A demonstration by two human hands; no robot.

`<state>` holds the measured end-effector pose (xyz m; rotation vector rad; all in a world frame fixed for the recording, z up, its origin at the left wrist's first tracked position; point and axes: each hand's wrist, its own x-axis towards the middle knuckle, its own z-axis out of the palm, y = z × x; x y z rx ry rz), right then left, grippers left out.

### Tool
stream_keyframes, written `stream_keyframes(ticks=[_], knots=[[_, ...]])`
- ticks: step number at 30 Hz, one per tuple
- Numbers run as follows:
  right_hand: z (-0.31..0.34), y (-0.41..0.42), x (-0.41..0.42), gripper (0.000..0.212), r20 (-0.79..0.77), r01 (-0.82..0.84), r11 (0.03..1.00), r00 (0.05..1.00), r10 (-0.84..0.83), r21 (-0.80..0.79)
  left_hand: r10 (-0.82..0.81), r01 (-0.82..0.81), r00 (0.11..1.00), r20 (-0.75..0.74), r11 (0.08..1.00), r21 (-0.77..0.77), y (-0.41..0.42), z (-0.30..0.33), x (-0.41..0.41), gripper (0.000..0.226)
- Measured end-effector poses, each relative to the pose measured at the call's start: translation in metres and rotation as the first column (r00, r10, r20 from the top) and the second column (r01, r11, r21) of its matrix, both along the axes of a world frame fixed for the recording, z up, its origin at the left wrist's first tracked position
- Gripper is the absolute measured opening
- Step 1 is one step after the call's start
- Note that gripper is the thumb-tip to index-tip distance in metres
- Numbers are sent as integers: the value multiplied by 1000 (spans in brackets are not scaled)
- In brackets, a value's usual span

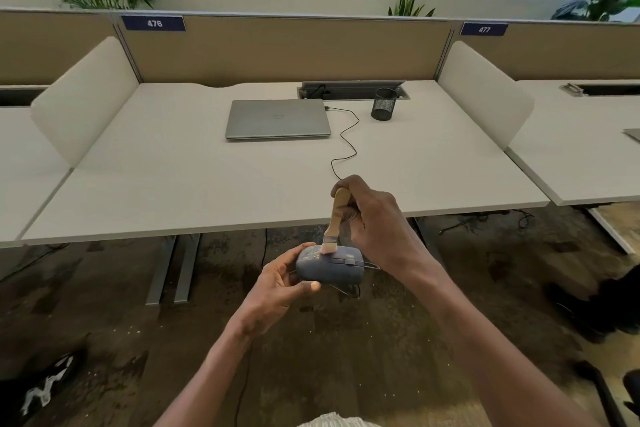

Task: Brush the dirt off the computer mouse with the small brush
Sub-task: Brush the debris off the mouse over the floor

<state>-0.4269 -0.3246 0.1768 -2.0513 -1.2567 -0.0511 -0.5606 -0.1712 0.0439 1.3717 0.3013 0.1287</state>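
Note:
A grey-blue computer mouse (329, 269) with pale dirt specks on its top is held in the air in front of the desk edge. My left hand (278, 284) grips it from the left, thumb along its near side. My right hand (375, 225) holds a small brush (335, 218) by its light wooden handle. The brush points down and its pale bristles touch the top of the mouse. A thin black cable runs from the mouse up over the desk.
A white desk (173, 184) carries a shut grey laptop (277, 118) and a black mesh pen cup (383, 103) near an open cable tray (351, 88). White side dividers flank the desk. Below lie desk legs and a dark stained floor.

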Motion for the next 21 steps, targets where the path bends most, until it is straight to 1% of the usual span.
stream_keyframes(ticks=[3,5,7,8,10,12,14,18,21], knots=[[3,4,-3,39,-11,-12,998,1000,12,59,-2,2,1000,0,1000,22,-2,1,-2,78],[6,9,-6,42,-4,-32,996,999,32,83,10,-10,1000,-4,999,45,-3,2,-2,81],[7,15,-9,47,16,-60,995,998,59,82,13,-13,1000,4,999,50,-4,5,-2,85],[7,18,-10,49,22,-75,994,997,73,75,5,-6,1000,13,999,54,-5,6,-3,83],[7,25,-14,52,29,-96,994,995,95,53,5,-5,1000,4,995,99,-7,9,-3,70],[4,33,-18,55,43,-109,994,993,108,19,16,-14,1000,-11,988,151,-9,11,-4,50],[3,39,-20,57,53,-116,993,992,116,-13,17,-14,1000,-11,983,182,-10,11,-5,43],[4,47,-19,57,69,-117,992,990,119,-45,23,-21,1000,-7,978,210,-10,9,-8,45],[8,50,-19,58,99,-79,995,991,85,-57,9,-8,1000,-7,981,193,-11,9,-9,56]])
